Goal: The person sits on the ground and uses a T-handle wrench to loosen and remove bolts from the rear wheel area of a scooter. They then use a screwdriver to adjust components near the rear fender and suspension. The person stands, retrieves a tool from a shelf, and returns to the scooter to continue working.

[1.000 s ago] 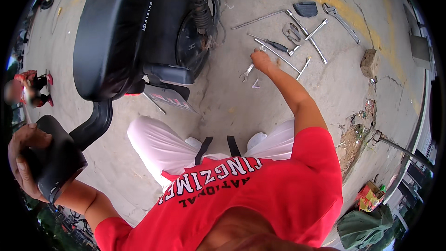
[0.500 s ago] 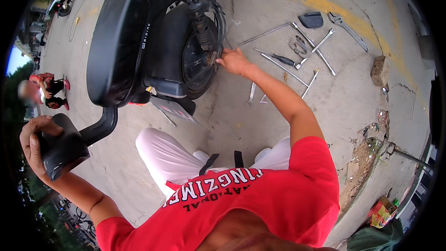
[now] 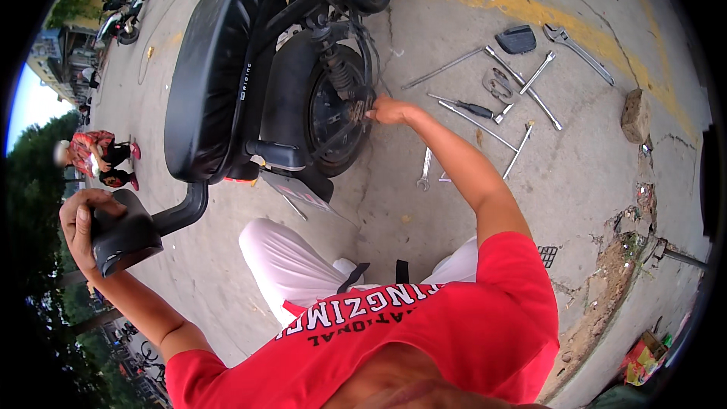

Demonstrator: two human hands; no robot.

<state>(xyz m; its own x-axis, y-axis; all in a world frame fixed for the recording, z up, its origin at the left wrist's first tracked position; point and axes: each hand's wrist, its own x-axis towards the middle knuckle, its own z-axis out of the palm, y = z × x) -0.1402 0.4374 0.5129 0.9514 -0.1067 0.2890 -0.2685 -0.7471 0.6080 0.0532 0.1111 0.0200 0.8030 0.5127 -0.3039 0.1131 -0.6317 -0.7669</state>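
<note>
A two-wheeled scooter with a long black seat (image 3: pixel 201 98) stands ahead of me on the left. My left hand (image 3: pixel 82 220) is wrapped round the black padded backrest (image 3: pixel 130 233) at the seat's rear. Low on the near side, my right hand (image 3: pixel 389 111) reaches to the rear wheel (image 3: pixel 284 98), its fingers curled at the axle end (image 3: pixel 356 111) below the coiled shock absorber (image 3: pixel 337 68). Whatever those fingers pinch is too small and hidden to name. A number plate (image 3: pixel 299 188) hangs behind the wheel.
On the concrete to the right lie a cross wrench (image 3: pixel 522 85), an adjustable wrench (image 3: pixel 579 53), a screwdriver (image 3: pixel 469 108), a spanner (image 3: pixel 424 170), a T-handle wrench (image 3: pixel 518 151) and a black pedal-like pad (image 3: pixel 516 39). Farther right are a brick (image 3: pixel 635 116) and broken paving. Someone crouches (image 3: pixel 98 157) far left.
The whole view has shifted, so things sit farther right and a little lower. My left hand stays on the backrest and my right hand stays at the axle.
</note>
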